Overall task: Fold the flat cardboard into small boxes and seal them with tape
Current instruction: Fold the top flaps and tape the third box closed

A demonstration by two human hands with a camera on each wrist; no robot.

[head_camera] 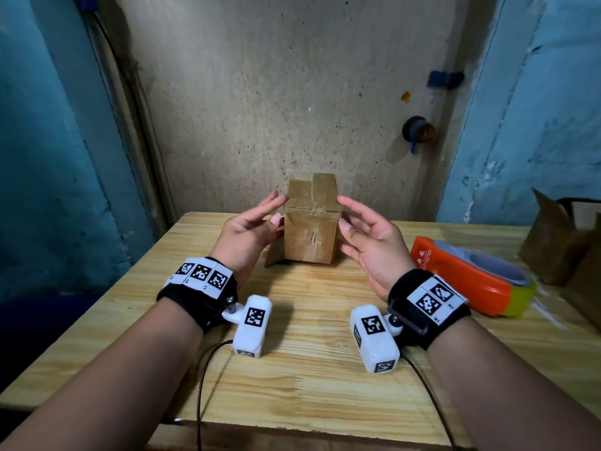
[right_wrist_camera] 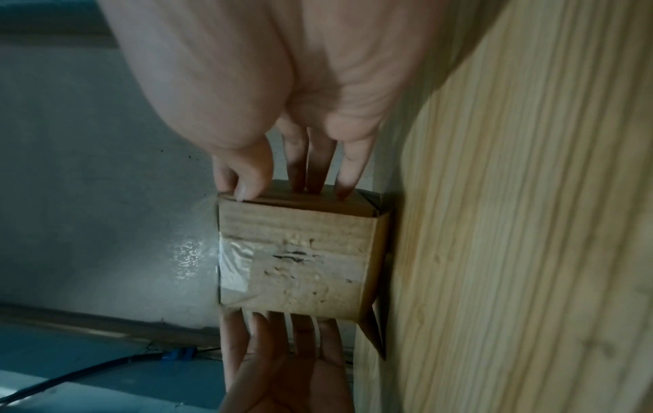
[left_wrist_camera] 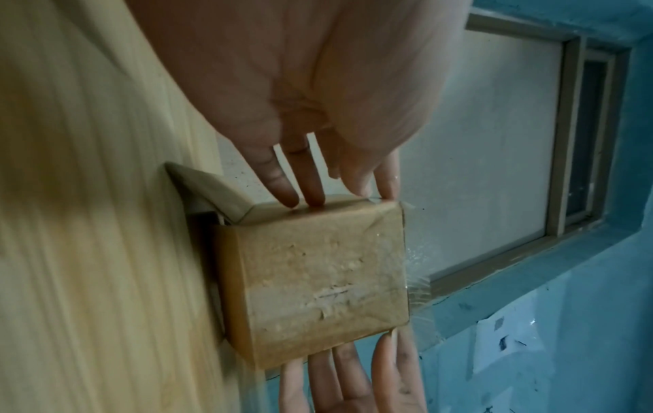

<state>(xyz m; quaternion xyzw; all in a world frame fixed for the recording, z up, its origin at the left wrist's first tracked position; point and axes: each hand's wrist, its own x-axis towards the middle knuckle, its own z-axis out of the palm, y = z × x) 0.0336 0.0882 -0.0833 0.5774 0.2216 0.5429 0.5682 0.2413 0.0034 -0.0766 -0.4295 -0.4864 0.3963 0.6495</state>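
Observation:
A small brown cardboard box point(head_camera: 310, 232) stands upright on the wooden table point(head_camera: 292, 369), its upper end folded shut with clear tape point(right_wrist_camera: 236, 265) running down the near face. A bottom flap point(head_camera: 272, 258) splays out onto the table. My left hand point(head_camera: 260, 219) lies against the box's left side with straight fingers point(left_wrist_camera: 314, 192), and my right hand point(head_camera: 357, 222) lies against the right side the same way, fingertips point(right_wrist_camera: 310, 181) on the cardboard. In the left wrist view the box point(left_wrist_camera: 310, 279) sits between both hands. Neither hand wraps around it.
An orange and grey tape dispenser point(head_camera: 468, 281) lies on the table at the right. Brown cardboard pieces point(head_camera: 559, 242) stand at the far right edge. A dark tape roll point(head_camera: 418, 130) hangs on the wall behind. Cables point(head_camera: 201, 385) trail over the table's front edge.

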